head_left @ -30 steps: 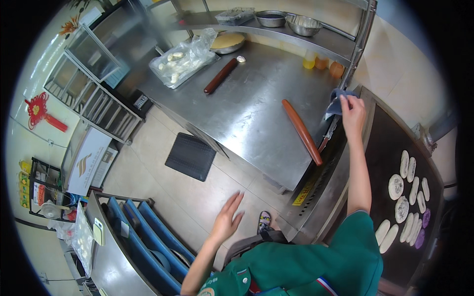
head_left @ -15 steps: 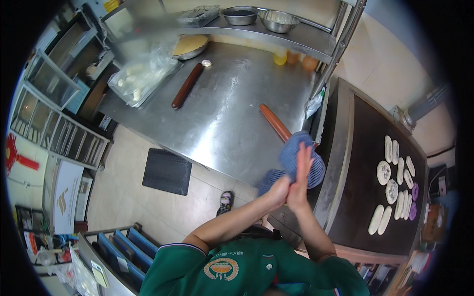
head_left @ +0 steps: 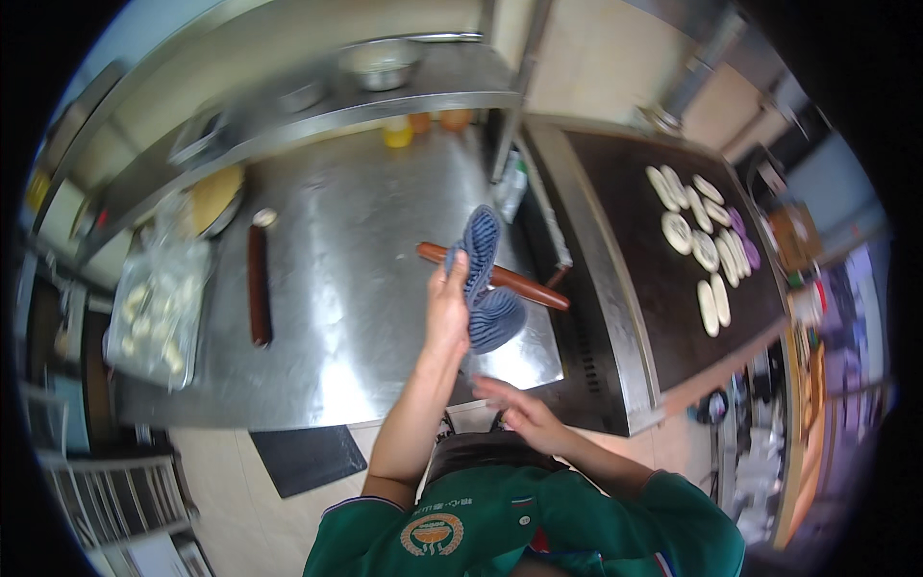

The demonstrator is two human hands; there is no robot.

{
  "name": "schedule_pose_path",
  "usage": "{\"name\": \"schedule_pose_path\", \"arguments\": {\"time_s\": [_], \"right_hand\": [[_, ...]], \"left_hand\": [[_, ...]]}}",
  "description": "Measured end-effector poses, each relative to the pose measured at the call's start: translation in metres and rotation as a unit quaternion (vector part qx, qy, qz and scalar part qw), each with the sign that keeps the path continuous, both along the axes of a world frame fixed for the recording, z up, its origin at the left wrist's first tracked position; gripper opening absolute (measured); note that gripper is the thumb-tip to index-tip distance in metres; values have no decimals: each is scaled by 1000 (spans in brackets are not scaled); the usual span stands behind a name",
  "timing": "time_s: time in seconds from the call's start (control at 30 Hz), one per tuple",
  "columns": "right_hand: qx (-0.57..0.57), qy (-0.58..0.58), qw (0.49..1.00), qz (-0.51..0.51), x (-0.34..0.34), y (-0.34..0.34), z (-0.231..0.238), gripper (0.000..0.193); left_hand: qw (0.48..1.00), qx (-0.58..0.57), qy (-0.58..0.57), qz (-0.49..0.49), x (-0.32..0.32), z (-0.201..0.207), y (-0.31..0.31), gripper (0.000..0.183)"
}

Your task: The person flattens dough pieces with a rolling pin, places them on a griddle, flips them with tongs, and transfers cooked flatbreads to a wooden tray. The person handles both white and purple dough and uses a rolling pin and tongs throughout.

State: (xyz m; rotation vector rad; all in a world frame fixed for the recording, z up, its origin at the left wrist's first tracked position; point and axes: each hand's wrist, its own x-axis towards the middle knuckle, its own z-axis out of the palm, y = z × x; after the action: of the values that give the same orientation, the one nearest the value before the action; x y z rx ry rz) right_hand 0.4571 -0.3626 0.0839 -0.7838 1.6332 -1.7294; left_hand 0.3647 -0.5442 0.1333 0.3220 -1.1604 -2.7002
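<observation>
A blue ribbed cloth (head_left: pixel 495 320) is bunched in my left hand (head_left: pixel 448 313), which is closed around it above the steel worktable (head_left: pixel 317 250). One end of the cloth sticks up past the fingers; the rest hangs to the right. My right hand (head_left: pixel 524 419) is apart from the cloth, near the table's front edge, with its fingers stretched out and slightly blurred. Behind the cloth lies a reddish-brown rolling pin (head_left: pixel 534 288), partly hidden by it. A second, darker rolling pin (head_left: pixel 258 288) lies farther left on the table.
A tray of white dough pieces under plastic (head_left: pixel 154 327) stands at the table's left. Right of the table, a dark griddle (head_left: pixel 635 202) carries several long and round flatbreads (head_left: pixel 709 306), some purple. A metal bowl (head_left: pixel 380 65) sits on the back shelf (head_left: pixel 442 88); a black mat (head_left: pixel 308 460) lies on the floor.
My hands were together at the cloth; now the right hand has come away and lower, while the left keeps the cloth. The view has turned right, bringing the cloth over the table.
</observation>
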Motion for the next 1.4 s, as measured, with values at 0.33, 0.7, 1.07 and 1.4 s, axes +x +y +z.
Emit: {"name": "schedule_pose_path", "arguments": {"time_s": [0.33,0.7,1.07,1.4], "right_hand": [[250,146,895,-340,72,99,10,32],[365,85,784,-494,226,288,-40,34],[259,466,622,-573,244,464,-13,74],[-258,-312,580,-707,233,710,-121,69]], "left_hand": [[968,172,124,-135,-153,26,82,19],[799,-567,-73,186,-148,-158,33,67],[877,-30,77,-472,189,-86,486,74],[586,-390,563,-434,215,-79,771,79]]}}
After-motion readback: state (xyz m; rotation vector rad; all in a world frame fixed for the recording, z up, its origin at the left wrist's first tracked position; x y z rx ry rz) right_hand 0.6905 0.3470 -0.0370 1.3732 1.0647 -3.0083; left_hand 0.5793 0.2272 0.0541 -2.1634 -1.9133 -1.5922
